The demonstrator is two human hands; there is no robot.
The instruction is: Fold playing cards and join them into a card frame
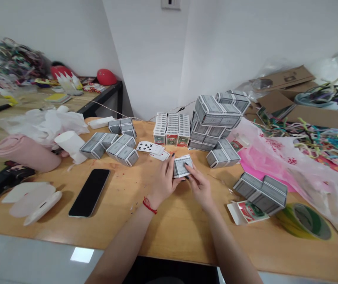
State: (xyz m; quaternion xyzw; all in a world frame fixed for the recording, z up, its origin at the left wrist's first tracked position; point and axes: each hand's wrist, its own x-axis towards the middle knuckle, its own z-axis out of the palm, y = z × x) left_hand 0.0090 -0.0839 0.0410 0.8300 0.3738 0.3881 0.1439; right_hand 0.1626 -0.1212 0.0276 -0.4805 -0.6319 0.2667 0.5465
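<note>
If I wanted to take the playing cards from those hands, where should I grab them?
Probably the middle of the far edge, coming from the far side. The left hand holds the playing cards at the left and the right hand at the right, so that edge looks freest. The patterned back faces up, so pinching above and below should suit.

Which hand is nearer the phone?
Left. The left hand is to the right of the phone, at the left side of the cards; the right hand is farther off, at their right.
</note>
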